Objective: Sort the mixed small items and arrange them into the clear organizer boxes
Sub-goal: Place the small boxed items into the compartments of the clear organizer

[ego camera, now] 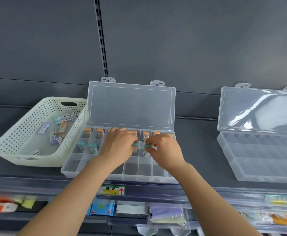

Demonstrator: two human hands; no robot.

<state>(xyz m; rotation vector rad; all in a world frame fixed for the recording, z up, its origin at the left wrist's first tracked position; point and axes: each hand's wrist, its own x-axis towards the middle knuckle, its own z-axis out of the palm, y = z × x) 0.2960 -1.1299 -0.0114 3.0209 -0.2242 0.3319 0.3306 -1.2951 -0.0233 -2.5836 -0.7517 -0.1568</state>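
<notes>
A clear organizer box point(105, 174) with its lid up stands on the grey shelf. Its far row holds several orange erasers point(87, 132), and two teal erasers point(81, 145) stand in the middle row at the left. My left hand point(118, 145) pinches a teal eraser point(136, 145) over a middle-row compartment. My right hand point(163, 149) pinches another teal eraser point(147, 146) over the neighbouring compartment. A cream perforated basket point(6, 150) at the left holds several mixed purple, teal and orange erasers point(43, 128).
A second clear organizer box point(241, 172), lid up and with nothing in it, stands at the right. Behind is a grey back panel with a slotted rail point(101, 36). Below the shelf edge hang a price label point(112, 190) and packaged goods.
</notes>
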